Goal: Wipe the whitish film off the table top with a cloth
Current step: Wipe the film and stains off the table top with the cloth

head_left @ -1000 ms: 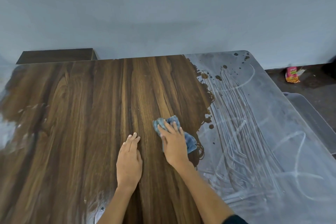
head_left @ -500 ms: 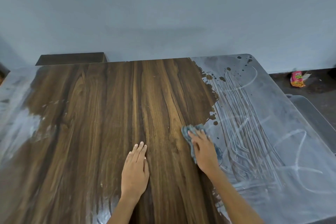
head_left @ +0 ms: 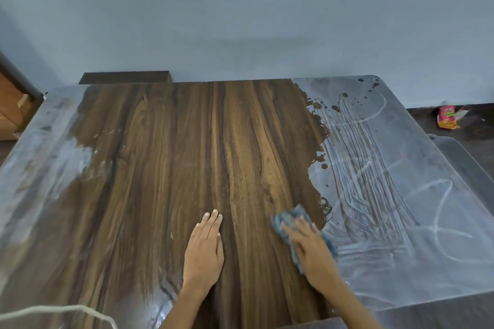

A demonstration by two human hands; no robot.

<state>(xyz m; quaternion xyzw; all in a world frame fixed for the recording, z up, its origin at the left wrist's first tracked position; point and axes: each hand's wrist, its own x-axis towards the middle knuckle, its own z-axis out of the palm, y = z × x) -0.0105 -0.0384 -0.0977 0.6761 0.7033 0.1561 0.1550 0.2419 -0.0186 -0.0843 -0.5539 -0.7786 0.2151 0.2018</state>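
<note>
While the right hand works, these lines take the scene part by part:

Right hand: the right hand (head_left: 311,247) presses flat on a blue-grey cloth (head_left: 291,222), fingers laid out over it, near the front edge of the bench (head_left: 165,157); the hand is blurred, so I cannot tell if the thumb curls under the fabric.

Cloth: bunched, lying on the bench top right at the border where bare wood meets the whitish film (head_left: 401,195), toward the front right.

Left hand: the left hand (head_left: 204,254) rests palm down on bare wood beside the right one, fingers straight and close together, holding nothing.

Container: a clear plastic tub or lid (head_left: 465,165) stands off the right edge of the bench, lower down; its contents cannot be made out.

Bench surface: dark wood grain shows across the middle; film covers the right part, scored with finger-like streaks and loops, with dark droplet spots near the back right corner; a paler smeared patch (head_left: 45,147) lies along the left edge.

Room: a plain blue-grey wall (head_left: 240,21) rises behind the back edge; a dark wooden piece (head_left: 125,78) sits against it at the back left; dark floor lies to the right.

Writing: a red and yellow snack wrapper (head_left: 449,120) lies on the floor past the back right corner; its print is too small to read.

Front left corner: a pale cord (head_left: 53,311) crosses the view.
</note>
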